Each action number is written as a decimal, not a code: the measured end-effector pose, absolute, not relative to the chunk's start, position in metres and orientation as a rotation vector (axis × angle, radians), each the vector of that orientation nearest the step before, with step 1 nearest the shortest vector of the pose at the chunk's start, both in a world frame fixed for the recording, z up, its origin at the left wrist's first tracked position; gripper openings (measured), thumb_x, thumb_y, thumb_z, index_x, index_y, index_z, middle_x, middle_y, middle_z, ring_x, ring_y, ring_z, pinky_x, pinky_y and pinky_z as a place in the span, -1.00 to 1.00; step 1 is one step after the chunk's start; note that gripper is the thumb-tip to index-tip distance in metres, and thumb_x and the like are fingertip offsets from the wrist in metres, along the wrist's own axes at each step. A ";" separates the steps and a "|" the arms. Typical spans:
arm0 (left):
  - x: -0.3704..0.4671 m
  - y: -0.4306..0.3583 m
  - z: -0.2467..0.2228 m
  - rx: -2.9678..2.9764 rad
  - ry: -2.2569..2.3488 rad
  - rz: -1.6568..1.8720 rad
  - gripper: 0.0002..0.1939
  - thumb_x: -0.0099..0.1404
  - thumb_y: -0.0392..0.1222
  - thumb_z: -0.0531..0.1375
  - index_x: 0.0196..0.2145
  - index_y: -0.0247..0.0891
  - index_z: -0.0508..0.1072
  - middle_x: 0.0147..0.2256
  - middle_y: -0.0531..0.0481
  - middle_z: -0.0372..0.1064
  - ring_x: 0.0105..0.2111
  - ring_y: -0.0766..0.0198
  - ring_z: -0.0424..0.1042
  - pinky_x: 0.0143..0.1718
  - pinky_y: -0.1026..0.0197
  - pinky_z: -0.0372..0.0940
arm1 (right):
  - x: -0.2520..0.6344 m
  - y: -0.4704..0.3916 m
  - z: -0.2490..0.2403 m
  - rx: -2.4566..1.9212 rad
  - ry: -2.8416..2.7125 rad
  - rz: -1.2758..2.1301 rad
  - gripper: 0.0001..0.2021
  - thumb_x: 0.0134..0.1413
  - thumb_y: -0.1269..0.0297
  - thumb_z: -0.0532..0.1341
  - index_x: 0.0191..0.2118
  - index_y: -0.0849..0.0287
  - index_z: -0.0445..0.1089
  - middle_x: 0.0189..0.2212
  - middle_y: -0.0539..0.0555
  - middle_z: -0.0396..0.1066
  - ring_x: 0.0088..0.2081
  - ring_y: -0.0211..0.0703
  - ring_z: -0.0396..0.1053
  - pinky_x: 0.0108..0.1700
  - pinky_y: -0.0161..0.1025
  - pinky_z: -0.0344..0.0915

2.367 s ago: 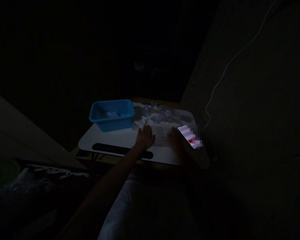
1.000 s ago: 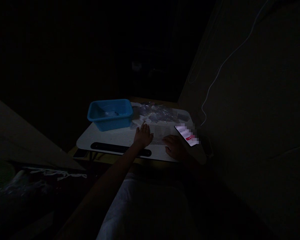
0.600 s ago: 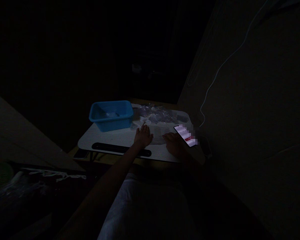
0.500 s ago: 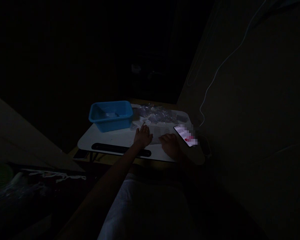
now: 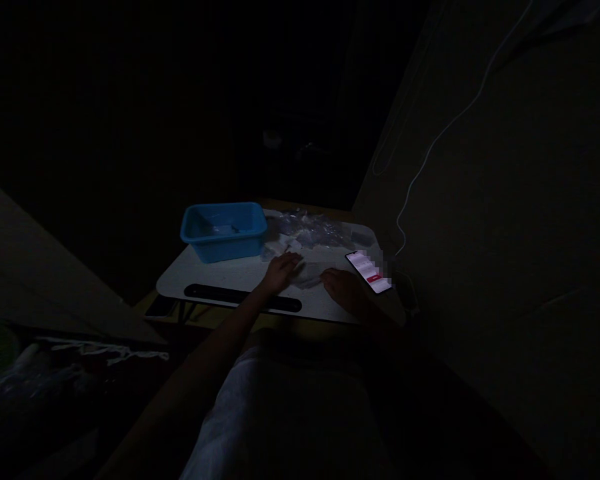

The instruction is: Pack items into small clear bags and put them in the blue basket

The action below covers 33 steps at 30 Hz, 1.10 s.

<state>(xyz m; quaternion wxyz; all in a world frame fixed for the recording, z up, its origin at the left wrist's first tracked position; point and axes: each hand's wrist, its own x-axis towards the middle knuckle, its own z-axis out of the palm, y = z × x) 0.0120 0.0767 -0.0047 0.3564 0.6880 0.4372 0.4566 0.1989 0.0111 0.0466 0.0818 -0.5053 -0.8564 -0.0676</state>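
On the white folding table (image 5: 225,272), a thin clear plastic bag (image 5: 309,275) lies between my two hands. My left hand (image 5: 280,273) rests at the bag's left side with its fingers stretched out. From the right, my right hand (image 5: 343,287) has its fingers bent in at the bag's edge and seems to pinch it; dim light hides the fingertips. Small white and clear packets (image 5: 280,247) lie just past my left hand. Behind them is a crumpled heap of clear plastic bags (image 5: 313,230).
A blue plastic basin (image 5: 225,250) with something small inside stands at the table's left. A lit phone (image 5: 367,270) lies at the right, near a white cable (image 5: 420,170) on the wall. A dark slot (image 5: 240,297) runs along the table's near edge. The surroundings are very dark.
My left hand has shifted slightly left and turned, uncovering more of the plastic bag. My right hand has hardly moved. The view has tilted a little.
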 end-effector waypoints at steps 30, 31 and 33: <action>0.011 0.038 0.024 0.889 0.839 0.866 -0.74 0.03 -0.47 0.20 -0.26 -0.38 0.39 -0.39 -0.06 0.46 -0.42 0.33 0.45 -0.27 0.24 0.35 | 0.231 0.016 0.033 -1.432 -1.555 0.993 -0.84 -0.08 0.37 0.13 -0.59 0.20 0.37 -0.54 0.02 0.48 -0.46 -0.32 0.42 -0.40 -0.44 0.34; 0.013 0.041 0.021 0.915 0.878 0.880 -0.71 -0.01 -0.52 0.19 -0.27 -0.38 0.38 -0.44 -0.01 0.45 -0.47 0.35 0.44 -0.31 0.25 0.36 | 0.230 0.017 0.031 -1.439 -1.535 1.016 -0.77 -0.03 0.36 0.07 -0.62 0.18 0.35 -0.56 0.03 0.48 -0.49 -0.34 0.42 -0.43 -0.45 0.34; 0.015 0.048 0.015 0.982 0.939 0.896 -0.69 -0.06 -0.57 0.18 -0.31 -0.38 0.37 -0.53 0.07 0.41 -0.55 0.38 0.42 -0.40 0.26 0.36 | 0.228 0.019 0.028 -1.459 -1.427 1.119 -0.75 0.01 0.37 0.03 -0.58 0.20 0.36 -0.56 0.06 0.49 -0.52 -0.32 0.42 -0.48 -0.40 0.35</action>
